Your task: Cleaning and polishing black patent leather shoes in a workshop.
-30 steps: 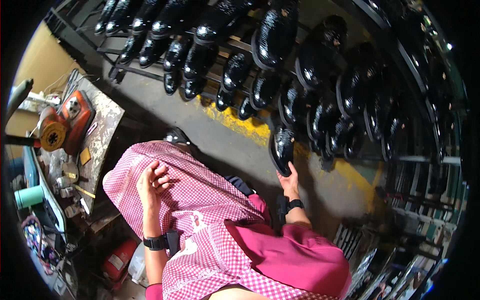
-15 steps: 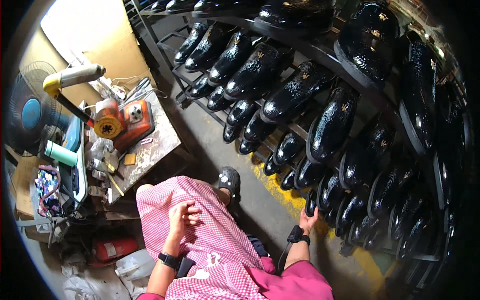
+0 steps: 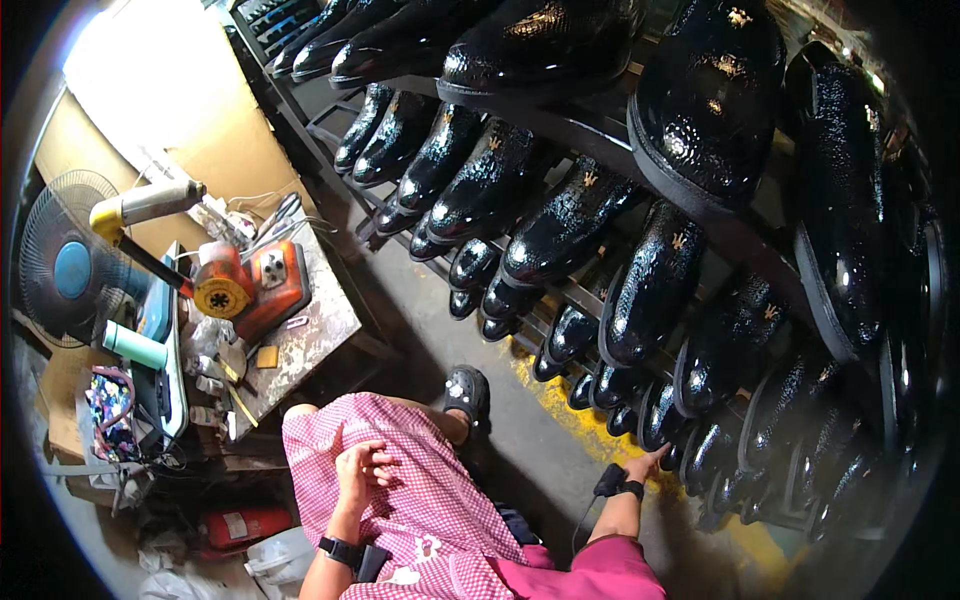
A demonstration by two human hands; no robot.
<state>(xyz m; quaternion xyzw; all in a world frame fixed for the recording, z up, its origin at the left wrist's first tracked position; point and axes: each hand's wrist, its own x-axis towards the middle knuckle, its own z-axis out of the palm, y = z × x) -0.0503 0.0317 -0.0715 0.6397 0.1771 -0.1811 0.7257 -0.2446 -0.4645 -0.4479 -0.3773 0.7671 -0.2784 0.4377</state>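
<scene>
My left hand (image 3: pixel 362 472) rests over my lap on a pink checked apron (image 3: pixel 420 500), palm half turned up, fingers loosely bent and apart, nothing in it. At the lower edge of the shoe rack, my right hand (image 3: pixel 645 465) reaches out with a finger stretched to the toe of a low black shoe (image 3: pixel 672 457). Its other fingers are partly hidden, and I see no thing lifted in it. Glossy black textured shoes, such as one large shoe (image 3: pixel 655 285) with a small gold ornament, hang toe-down on the rack above that hand.
Left of me stands a worn workbench (image 3: pixel 335 320) with an orange machine (image 3: pixel 270 290), a yellow sponge-like block (image 3: pixel 267 356) and a mint tumbler (image 3: pixel 135 345). Behind them is a fan (image 3: pixel 75 265). A red cylinder (image 3: pixel 245 525) lies below. Yellow floor paint (image 3: pixel 560 390) runs beside the rack.
My right hand has moved right along the rack, from fingers around one low shoe's toe to another shoe. The view has shifted, so rack and bench sit lower. My left hand stays on my lap.
</scene>
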